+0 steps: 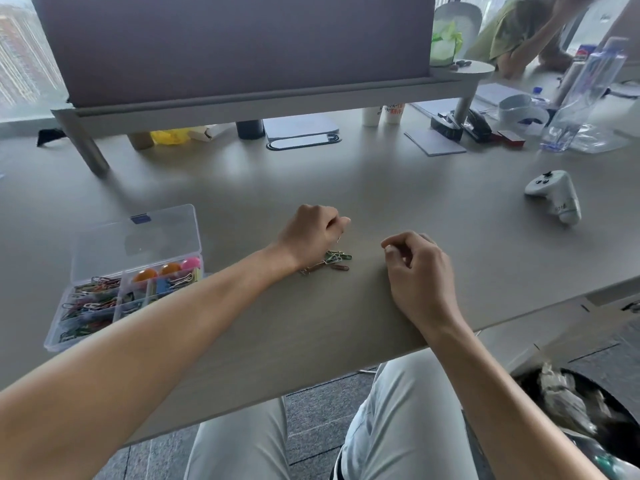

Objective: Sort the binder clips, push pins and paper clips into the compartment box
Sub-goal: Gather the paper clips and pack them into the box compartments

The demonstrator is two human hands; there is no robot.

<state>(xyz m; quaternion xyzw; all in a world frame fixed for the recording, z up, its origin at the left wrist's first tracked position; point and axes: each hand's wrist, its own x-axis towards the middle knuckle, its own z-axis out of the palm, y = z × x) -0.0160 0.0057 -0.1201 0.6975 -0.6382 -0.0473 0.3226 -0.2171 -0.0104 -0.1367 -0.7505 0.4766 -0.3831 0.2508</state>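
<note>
So both hands are out over the grey desk [242, 323], pretty close together near the front edge. The left hand [313, 233] is curled up with the fingertips pinched on what looks like a single thin paper clip [339, 238] dangling just under the thumb, though it's tiny and a bit blurry so I can't swear to the colour. Right below that hand, on the desk, sits a small loose pile of paper clips [332, 261], mostly greenish with a couple of brownish ones, lying just beside the left wrist. The right hand [417, 268] rests on the desk a little to the right of the pile, fingers curled in loosely; I honestly can't tell if it's got anything in it. The compartment box [86, 317] is off to the left, clear plastic, with its lid [138, 242] flipped open and standing up at the back. The left-side compartments are stuffed with coloured paper clips, and the ones to the right hold binder clips [164, 285] and some round orange and pink push pins [169, 269]. A white game controller [556, 195] lies well apart on the right.
</note>
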